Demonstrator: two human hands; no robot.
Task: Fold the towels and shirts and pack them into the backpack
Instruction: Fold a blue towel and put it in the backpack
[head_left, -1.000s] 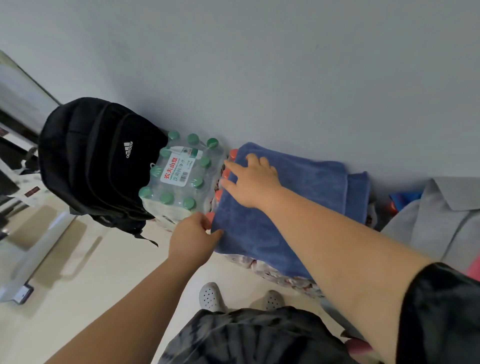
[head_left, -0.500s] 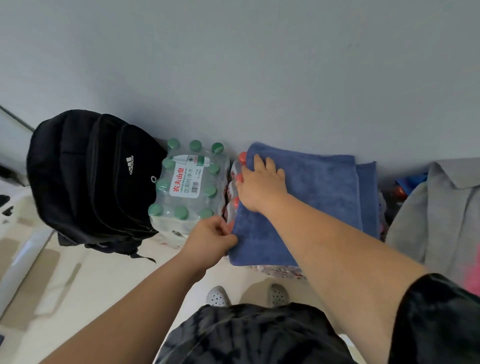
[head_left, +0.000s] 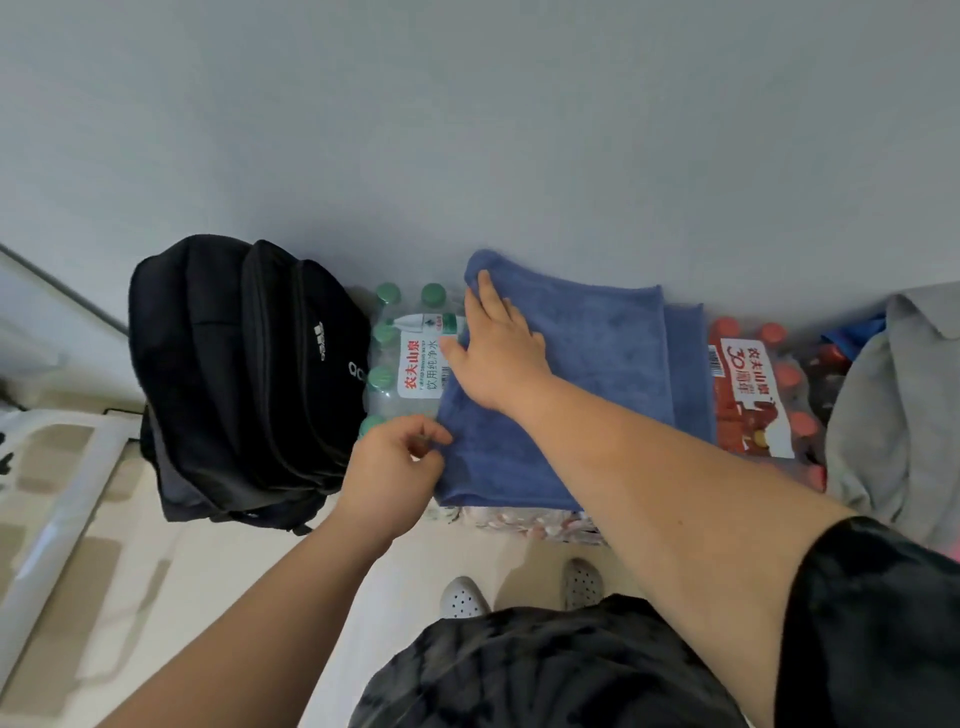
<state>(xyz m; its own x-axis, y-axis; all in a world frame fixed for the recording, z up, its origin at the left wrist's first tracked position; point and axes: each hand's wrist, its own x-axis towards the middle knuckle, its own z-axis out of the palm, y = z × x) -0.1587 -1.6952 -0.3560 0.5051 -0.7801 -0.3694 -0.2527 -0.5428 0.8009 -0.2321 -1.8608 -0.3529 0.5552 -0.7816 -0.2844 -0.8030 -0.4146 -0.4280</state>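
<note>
A folded blue towel (head_left: 602, 374) lies flat on top of packs of bottled water against the wall. My right hand (head_left: 498, 353) presses flat on its left part, fingers straight and reaching to the far left corner. My left hand (head_left: 395, 467) pinches the towel's near left edge with thumb and fingers. The black backpack (head_left: 244, 379) stands upright to the left, zipped, apart from both hands. A grey shirt (head_left: 898, 415) is heaped at the far right.
A green-capped water pack (head_left: 410, 353) sits between backpack and towel; a red-capped pack (head_left: 753, 395) shows right of the towel. The grey wall is directly behind. My white shoes (head_left: 519, 592) stand on the pale floor below. A white frame (head_left: 57, 499) lies at left.
The towel has slid left, over part of the green-capped pack, uncovering the red-capped pack on the right. My right hand reached farther to the far left corner; the left keeps its pinch.
</note>
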